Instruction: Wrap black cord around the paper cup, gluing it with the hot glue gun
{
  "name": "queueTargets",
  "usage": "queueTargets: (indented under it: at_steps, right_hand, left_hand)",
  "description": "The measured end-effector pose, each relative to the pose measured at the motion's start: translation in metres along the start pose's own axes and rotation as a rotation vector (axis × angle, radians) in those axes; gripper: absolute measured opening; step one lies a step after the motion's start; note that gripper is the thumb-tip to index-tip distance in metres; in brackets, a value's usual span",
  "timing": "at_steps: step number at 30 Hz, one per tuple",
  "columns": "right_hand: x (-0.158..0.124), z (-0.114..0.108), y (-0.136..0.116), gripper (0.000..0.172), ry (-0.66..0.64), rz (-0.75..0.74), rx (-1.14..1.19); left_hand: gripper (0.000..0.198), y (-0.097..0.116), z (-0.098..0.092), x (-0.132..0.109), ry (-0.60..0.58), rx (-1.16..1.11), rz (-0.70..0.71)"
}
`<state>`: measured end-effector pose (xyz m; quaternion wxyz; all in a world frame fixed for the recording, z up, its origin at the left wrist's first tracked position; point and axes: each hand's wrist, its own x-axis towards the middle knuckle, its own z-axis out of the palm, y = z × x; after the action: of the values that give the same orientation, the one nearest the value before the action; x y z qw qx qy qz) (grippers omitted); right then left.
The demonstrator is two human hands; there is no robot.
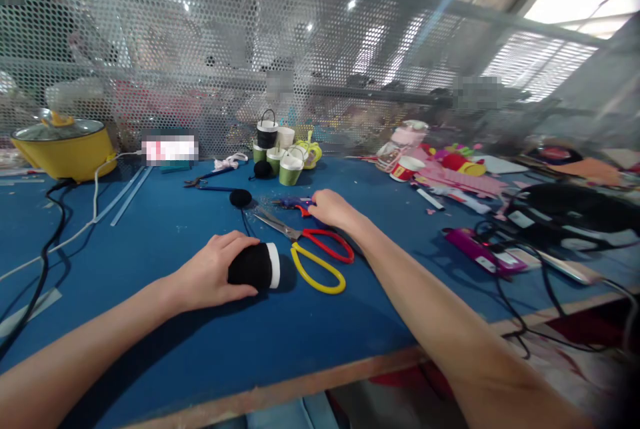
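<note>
My left hand [220,270] is wrapped round a small black cup [250,266] with a white rim. The cup lies on its side on the blue table, rim to the right. My right hand [330,207] is closed on the handle of a blue hot glue gun [297,202] with an orange-red trigger; its nozzle faces left. Between the hands lie scissors [294,235] with one red and one yellow handle, blades partly apart. A black round piece [241,198] with a cord trailing from it rests just beyond the cup.
Small green, white and black cups [290,169] stand at the back, beside pliers [197,182]. A yellow electric pot [65,149] with cables is at the left. On the right are a purple power strip [480,252], a black round item [575,215] and a paper cup [407,169]. Mesh [225,49] closes the back.
</note>
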<state>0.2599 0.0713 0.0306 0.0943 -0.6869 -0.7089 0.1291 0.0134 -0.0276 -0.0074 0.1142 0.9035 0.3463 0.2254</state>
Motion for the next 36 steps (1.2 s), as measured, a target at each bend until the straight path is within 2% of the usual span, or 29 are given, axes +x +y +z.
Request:
queueTargets:
  at_steps: [4, 9, 13, 15, 17, 19, 23, 29, 36]
  right_hand:
    - [0.007, 0.010, 0.017, 0.027, -0.063, 0.093, -0.006]
    - [0.004, 0.012, 0.017, 0.023, 0.031, 0.105, 0.161]
    - [-0.019, -0.004, 0.012, 0.026, 0.094, 0.001, 0.363]
    - [-0.036, -0.012, 0.007, 0.010, 0.011, -0.123, 0.512]
    - [-0.053, -0.018, 0.000, 0.019, -0.068, -0.210, 0.564]
    - [-0.067, -0.020, -0.007, 0.025, -0.099, -0.241, 0.564]
    - [-0.085, -0.019, -0.017, 0.024, -0.140, -0.252, 0.514]
    - [-0.098, -0.017, -0.021, 0.022, -0.018, -0.355, 0.301]
    - [-0.105, -0.016, -0.022, 0.034, 0.058, -0.458, 0.094]
  left_hand:
    - [0.054, 0.001, -0.001, 0.001, 0.010, -0.030, -0.025]
    - [0.054, -0.001, -0.001, 0.002, 0.023, -0.030, -0.034]
    - [0.055, -0.006, -0.003, 0.002, 0.033, 0.025, -0.016]
    - [0.055, -0.008, -0.004, 0.002, 0.038, 0.052, -0.018]
    - [0.054, -0.009, -0.006, 0.002, 0.040, 0.069, -0.030]
    - [0.054, -0.010, -0.007, 0.002, 0.043, 0.078, -0.036]
    - [0.052, -0.015, -0.007, 0.003, 0.061, 0.066, -0.033]
    - [0.052, -0.023, -0.006, 0.002, 0.075, 0.017, -0.097]
    - [0.052, -0.022, -0.008, 0.002, 0.023, 0.007, -0.152]
